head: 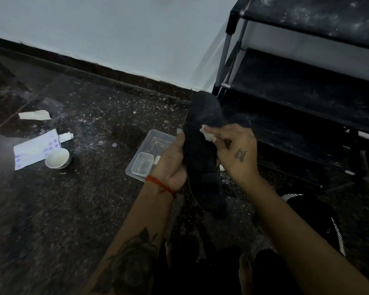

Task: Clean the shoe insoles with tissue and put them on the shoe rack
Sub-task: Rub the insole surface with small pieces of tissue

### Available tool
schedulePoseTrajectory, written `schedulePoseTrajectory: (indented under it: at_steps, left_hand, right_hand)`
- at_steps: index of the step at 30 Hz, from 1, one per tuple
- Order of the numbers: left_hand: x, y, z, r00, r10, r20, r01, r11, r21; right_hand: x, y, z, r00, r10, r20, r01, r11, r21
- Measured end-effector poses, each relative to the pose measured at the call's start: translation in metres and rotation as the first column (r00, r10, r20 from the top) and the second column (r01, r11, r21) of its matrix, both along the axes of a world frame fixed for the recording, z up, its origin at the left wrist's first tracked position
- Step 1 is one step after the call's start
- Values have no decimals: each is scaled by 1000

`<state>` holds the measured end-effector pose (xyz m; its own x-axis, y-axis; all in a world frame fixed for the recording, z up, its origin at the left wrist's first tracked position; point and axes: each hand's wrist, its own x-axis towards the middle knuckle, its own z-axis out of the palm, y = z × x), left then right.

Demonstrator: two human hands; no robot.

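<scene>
We've got the dark insole (202,145) up off the floor beside the shoe rack (307,88), left hand (170,162) gripping its edge mid-length, right hand (237,150) pinching tissue (208,134) against it. Looks light, floppy; best supported mid-length.

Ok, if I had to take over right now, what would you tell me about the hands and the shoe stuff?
Left hand: grips the black insole by its edge, holding it up off the floor.
Right hand: pinches a small wad of tissue against the insole's upper part.
Shoe rack: just to the right; I see no insole on its shelves.
Done: wiping is under way on this insole.
Left: finish wiping, then lay it on the rack. I cannot see another insole from here.
On the floor at the left: a small white bowl, paper scraps and a clear plastic tray.
</scene>
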<state>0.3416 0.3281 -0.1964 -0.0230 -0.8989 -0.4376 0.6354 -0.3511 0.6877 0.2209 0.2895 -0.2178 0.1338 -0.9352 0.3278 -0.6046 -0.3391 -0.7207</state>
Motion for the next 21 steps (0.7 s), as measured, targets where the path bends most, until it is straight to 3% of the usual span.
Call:
schedulePoseTrajectory:
  at_steps: [8,13,18,21]
  left_hand:
    - [12,-6,-15,990,-56,-131,63,997,49]
    - [10,-6,-16,994,-32,-104,44,993,110]
    - [10,-7,-17,994,13,-105,0,993,119]
    - [6,-6,-11,996,-7,-92,15,996,91]
  right_hand:
    - [5,6,-1,975,220,6,-220,975,16]
    - [8,13,2,979,180,-98,-185,981,-50]
    - [6,19,12,931,365,0,-362,924,119]
    - [-7,9,13,949,272,-158,-257,960,111]
